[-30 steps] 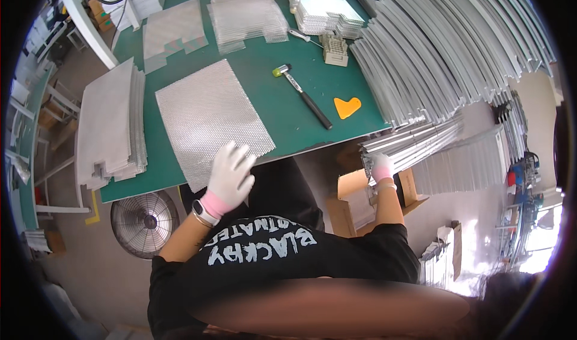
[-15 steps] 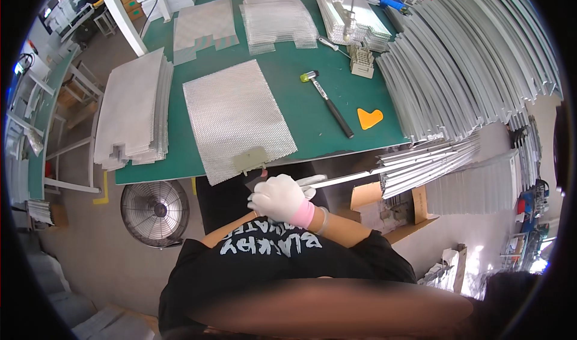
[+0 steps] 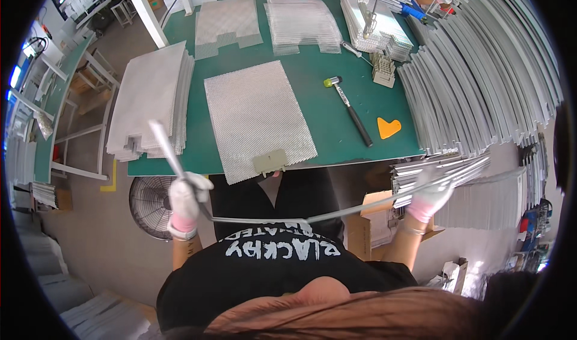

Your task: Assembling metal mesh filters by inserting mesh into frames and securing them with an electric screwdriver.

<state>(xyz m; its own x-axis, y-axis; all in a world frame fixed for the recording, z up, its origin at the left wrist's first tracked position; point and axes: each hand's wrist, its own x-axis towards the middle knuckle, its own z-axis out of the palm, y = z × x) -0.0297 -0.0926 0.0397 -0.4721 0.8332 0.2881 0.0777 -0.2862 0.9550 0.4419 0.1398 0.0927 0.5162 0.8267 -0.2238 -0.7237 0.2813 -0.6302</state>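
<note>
A long, thin silvery metal strip (image 3: 258, 220) stretches across in front of my body, bent at several places. My left hand (image 3: 185, 200), in a white glove with a pink cuff, is closed round its left part, and one end sticks up beyond the fingers. On the far right my right hand (image 3: 430, 197), gloved alike and blurred, grips the strip's other part near a bundle of metal strips (image 3: 415, 174). Beyond the strip, a metal mesh sheet (image 3: 258, 114) lies on the green table (image 3: 336, 129), with a small beige plate (image 3: 270, 161) at its near edge.
A mallet (image 3: 354, 117) and an orange scraper (image 3: 389, 128) lie right of the mesh. Stacked panels (image 3: 147, 99) stand at the table's left, long metal profiles (image 3: 469, 81) at its right. Below are a floor fan (image 3: 150, 205) and an open cardboard box (image 3: 359, 235).
My hands, together in front of me before, have moved wide apart to left and right. The metal strip now spans between them with bends in it. The view has shifted slightly left.
</note>
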